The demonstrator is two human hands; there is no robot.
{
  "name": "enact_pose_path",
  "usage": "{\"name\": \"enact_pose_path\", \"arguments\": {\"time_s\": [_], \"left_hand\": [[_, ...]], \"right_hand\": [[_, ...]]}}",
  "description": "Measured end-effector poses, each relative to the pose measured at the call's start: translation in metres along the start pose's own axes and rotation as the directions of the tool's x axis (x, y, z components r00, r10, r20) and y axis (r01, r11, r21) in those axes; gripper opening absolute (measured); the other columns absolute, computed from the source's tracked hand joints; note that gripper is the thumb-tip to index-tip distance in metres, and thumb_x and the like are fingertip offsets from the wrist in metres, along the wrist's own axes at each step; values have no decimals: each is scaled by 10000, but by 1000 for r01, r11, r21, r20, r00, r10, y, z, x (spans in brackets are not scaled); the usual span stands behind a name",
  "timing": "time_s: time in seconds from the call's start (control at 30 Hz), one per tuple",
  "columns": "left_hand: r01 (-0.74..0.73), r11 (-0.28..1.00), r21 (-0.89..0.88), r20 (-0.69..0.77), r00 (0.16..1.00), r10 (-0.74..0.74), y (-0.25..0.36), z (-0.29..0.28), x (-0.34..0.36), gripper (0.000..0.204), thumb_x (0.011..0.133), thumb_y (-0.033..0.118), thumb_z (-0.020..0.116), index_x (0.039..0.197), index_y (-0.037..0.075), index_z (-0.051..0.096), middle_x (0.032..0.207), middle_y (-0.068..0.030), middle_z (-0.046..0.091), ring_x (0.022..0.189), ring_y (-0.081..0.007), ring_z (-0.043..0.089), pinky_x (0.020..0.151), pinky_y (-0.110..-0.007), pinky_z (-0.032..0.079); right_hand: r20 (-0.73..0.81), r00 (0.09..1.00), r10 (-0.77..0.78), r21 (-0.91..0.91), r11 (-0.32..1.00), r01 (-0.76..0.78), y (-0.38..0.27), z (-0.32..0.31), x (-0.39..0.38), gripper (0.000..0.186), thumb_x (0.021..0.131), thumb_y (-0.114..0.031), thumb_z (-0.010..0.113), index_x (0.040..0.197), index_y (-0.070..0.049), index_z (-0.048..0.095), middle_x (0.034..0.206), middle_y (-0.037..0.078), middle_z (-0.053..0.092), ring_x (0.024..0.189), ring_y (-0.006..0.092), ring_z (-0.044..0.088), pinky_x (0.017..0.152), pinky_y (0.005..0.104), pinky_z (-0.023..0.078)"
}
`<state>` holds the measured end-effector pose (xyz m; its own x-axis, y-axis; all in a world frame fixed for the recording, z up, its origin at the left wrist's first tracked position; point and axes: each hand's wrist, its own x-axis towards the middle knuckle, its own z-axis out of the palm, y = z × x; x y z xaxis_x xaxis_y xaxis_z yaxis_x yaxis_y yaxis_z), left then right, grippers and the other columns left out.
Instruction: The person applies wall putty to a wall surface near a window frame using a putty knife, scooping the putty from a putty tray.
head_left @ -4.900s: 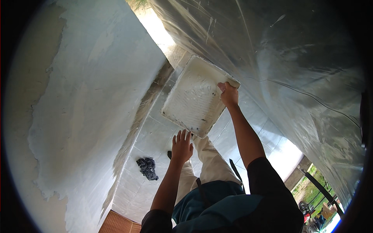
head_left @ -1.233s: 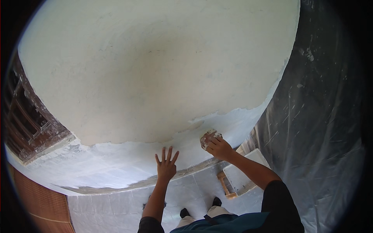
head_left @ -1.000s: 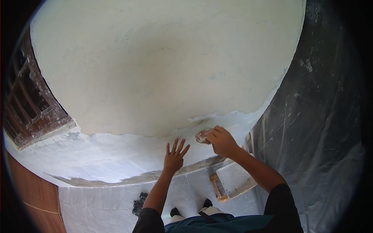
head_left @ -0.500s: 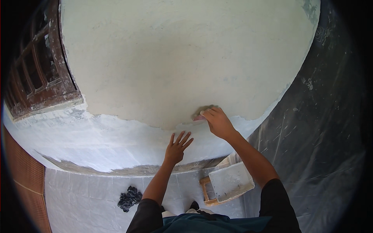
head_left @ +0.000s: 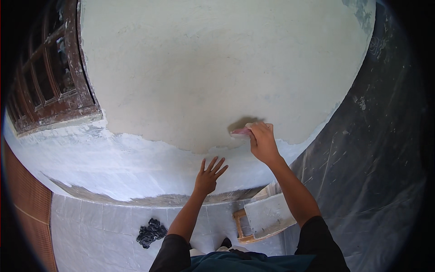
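Observation:
My right hand [head_left: 264, 144] is closed on a small flat pinkish piece [head_left: 242, 131], whose kind I cannot make out. It is at the wall [head_left: 190, 68], just above the ragged line where the cream-grey coat meets the whiter band below. A dark shadow lies beside the fingers. Lower and to the left, my left hand [head_left: 207, 178] rests with spread fingers against the white band [head_left: 149, 163] of the wall and holds nothing.
A brown wooden window frame [head_left: 81, 106] with panes stands at the upper left. Dark plastic sheeting [head_left: 358, 149] hangs on the right. Below are a wooden stool [head_left: 240, 224] bearing a whitish board-like thing [head_left: 269, 215], and a crumpled black heap [head_left: 152, 232] on the grey tiled floor [head_left: 99, 226].
My right hand has shifted slightly right with the pinkish piece, and more of that piece shows. My left hand stays spread on the wall. The whole view has moved a little.

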<state>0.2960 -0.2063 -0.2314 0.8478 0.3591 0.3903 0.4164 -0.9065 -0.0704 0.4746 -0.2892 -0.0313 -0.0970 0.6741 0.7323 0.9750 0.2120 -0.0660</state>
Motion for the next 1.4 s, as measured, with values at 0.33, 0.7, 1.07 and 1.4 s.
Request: {"name": "enact_pose_path", "arguments": {"time_s": [0.33,0.7,1.07,1.4], "left_hand": [[19,999,-26,9,1000,-19,1,-8,-3,818,714,52,567,1450,306,314,1553,38,193,1435,-199,156,1145,-547,115],[7,999,-46,-14,1000,-7,-1,-7,-3,808,707,46,558,1441,301,335,1553,35,196,1436,-199,156,1143,-554,108],[-20,999,42,16,1000,19,0,-8,0,813,714,71,580,1446,313,321,1557,39,180,1437,-192,151,1141,-560,103],[-37,999,33,-12,999,37,-1,0,-2,813,696,74,565,1444,294,334,1559,5,181,1442,-234,134,1122,-600,96]], "right_hand": [[-59,993,99,-39,994,-101,-7,1,0,271,756,73,589,1004,-35,582,894,95,635,862,270,589,784,386,350],[-65,995,69,14,998,-68,-1,9,-4,294,744,82,586,1008,-45,578,930,87,644,865,261,592,773,389,330],[2,997,73,28,997,-73,12,12,-16,289,739,64,599,997,-65,582,962,94,647,888,253,612,817,360,326],[-111,983,143,80,988,-135,22,11,-26,279,750,56,626,1002,-47,566,818,97,649,703,263,629,795,354,383]]}}
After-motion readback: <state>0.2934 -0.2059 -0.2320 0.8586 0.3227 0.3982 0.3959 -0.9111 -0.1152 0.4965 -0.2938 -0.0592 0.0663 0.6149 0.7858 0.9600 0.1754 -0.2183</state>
